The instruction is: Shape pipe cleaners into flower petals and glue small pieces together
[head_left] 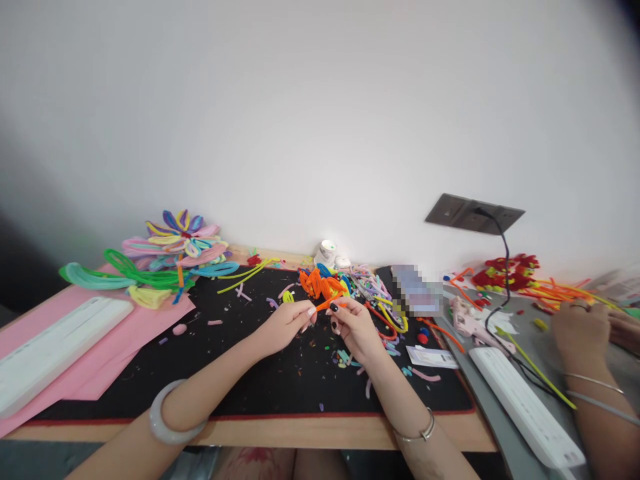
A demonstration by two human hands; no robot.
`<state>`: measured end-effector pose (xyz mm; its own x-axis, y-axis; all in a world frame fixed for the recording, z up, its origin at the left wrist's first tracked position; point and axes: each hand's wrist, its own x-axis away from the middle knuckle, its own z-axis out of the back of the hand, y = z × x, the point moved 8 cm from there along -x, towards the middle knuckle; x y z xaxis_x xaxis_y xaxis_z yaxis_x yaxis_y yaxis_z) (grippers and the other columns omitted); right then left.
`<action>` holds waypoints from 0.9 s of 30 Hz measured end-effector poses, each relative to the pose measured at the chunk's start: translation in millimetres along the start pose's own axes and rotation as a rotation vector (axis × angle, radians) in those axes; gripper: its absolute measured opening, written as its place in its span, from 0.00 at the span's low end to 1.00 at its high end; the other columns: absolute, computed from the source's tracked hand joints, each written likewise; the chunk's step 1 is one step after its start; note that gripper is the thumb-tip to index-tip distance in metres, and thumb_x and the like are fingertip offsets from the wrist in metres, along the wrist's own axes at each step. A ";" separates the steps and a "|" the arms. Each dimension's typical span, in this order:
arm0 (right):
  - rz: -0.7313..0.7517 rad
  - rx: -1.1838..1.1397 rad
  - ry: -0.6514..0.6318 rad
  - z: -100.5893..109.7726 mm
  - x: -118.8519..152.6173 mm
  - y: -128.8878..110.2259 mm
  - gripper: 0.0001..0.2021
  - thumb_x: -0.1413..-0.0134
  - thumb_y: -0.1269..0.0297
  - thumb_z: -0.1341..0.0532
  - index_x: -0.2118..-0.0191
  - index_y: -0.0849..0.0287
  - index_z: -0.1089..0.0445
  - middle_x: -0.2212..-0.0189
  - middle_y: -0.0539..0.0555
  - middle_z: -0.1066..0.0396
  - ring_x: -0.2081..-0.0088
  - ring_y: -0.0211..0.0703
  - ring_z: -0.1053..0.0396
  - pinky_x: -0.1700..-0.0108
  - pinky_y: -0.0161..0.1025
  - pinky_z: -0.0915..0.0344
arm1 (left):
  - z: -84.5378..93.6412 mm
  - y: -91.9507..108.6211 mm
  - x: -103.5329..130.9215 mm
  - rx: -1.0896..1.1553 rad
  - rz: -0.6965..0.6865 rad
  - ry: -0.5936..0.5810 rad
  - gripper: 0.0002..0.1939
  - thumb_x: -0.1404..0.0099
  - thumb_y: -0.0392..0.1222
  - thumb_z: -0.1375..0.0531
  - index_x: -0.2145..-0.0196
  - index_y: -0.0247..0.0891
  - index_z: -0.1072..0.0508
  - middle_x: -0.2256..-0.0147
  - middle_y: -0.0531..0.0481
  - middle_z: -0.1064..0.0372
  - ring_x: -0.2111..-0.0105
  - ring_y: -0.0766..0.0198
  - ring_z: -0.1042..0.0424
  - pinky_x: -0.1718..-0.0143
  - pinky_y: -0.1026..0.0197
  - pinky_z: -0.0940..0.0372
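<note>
My left hand (291, 325) is closed, its thumb and finger pinching the left part of an orange pipe cleaner (324, 306). Close beside it, my right hand (353, 323) pinches the same orange piece from the right; dark nail polish shows on its fingers. Both hands are raised over the black mat (240, 373). Just behind the fingertips lies a bundle of looped orange pipe cleaners (320, 284). Small cut bits in many colours are scattered around and beneath the hands.
Pipe-cleaner flowers (185, 240) and a white power strip (60, 350) on pink paper stand left. A white cup (326, 253) is by the wall. To the right are a phone (416, 289), a glue gun (475, 323), another white strip (525, 407), a cable and another person's hands (583, 333).
</note>
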<state>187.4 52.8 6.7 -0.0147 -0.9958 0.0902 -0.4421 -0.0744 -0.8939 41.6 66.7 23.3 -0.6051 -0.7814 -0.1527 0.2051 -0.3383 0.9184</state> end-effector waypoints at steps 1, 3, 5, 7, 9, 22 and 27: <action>0.001 0.022 -0.005 -1.0 0.4 0.4 0.16 0.68 0.59 0.19 0.70 0.58 0.20 0.77 0.51 0.23 0.81 0.32 0.37 0.80 0.30 0.40 | 0.3 0.3 0.0 -0.001 0.003 0.001 0.19 0.24 0.50 0.52 0.70 0.39 0.34 0.76 0.57 0.41 0.74 0.63 0.39 0.68 0.61 0.43; 0.029 0.077 -0.006 -2.5 1.2 -0.4 0.16 0.66 0.59 0.20 0.68 0.59 0.18 0.78 0.51 0.23 0.81 0.33 0.36 0.79 0.31 0.40 | 1.6 1.2 0.3 -0.010 0.007 0.010 0.19 0.24 0.50 0.53 0.70 0.39 0.34 0.76 0.57 0.42 0.74 0.63 0.39 0.68 0.61 0.43; 0.085 0.134 0.013 -2.9 2.2 -3.4 0.15 0.65 0.59 0.21 0.69 0.59 0.17 0.79 0.51 0.23 0.81 0.34 0.35 0.79 0.31 0.40 | 3.3 1.8 0.5 -0.019 0.013 0.022 0.19 0.25 0.50 0.53 0.71 0.40 0.34 0.76 0.57 0.42 0.74 0.63 0.40 0.68 0.61 0.44; 0.144 0.187 0.040 -2.7 3.6 -7.3 0.13 0.63 0.58 0.22 0.70 0.59 0.18 0.80 0.51 0.24 0.81 0.35 0.35 0.78 0.32 0.39 | 4.4 1.5 0.4 -0.022 0.022 0.030 0.19 0.25 0.50 0.53 0.71 0.40 0.35 0.76 0.57 0.43 0.74 0.63 0.41 0.68 0.61 0.45; 0.192 0.240 0.059 -3.1 5.5 -11.2 0.13 0.62 0.57 0.22 0.72 0.59 0.19 0.81 0.50 0.25 0.82 0.35 0.36 0.79 0.33 0.40 | 4.9 1.0 -0.1 -0.028 0.031 0.036 0.18 0.26 0.50 0.53 0.71 0.40 0.35 0.76 0.57 0.44 0.74 0.63 0.42 0.69 0.61 0.46; 0.265 0.316 0.074 -4.6 10.4 -18.9 0.07 0.58 0.63 0.26 0.70 0.57 0.20 0.77 0.50 0.23 0.83 0.35 0.35 0.80 0.33 0.37 | 2.7 4.8 -0.8 0.026 0.013 0.032 0.18 0.28 0.50 0.50 0.73 0.40 0.38 0.76 0.58 0.49 0.75 0.65 0.47 0.70 0.61 0.50; 0.185 0.337 0.025 -9.0 7.0 -9.9 0.09 0.60 0.65 0.27 0.67 0.58 0.19 0.79 0.50 0.23 0.82 0.37 0.32 0.77 0.35 0.31 | -6.1 -4.3 0.6 0.134 0.040 -0.048 0.20 0.26 0.54 0.51 0.71 0.39 0.35 0.78 0.60 0.50 0.77 0.66 0.49 0.73 0.61 0.51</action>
<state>183.6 47.0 20.1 -0.0899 -0.9928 -0.0794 -0.1106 0.0891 -0.9899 45.1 64.5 17.0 -0.6352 -0.7658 -0.1005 0.1272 -0.2322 0.9643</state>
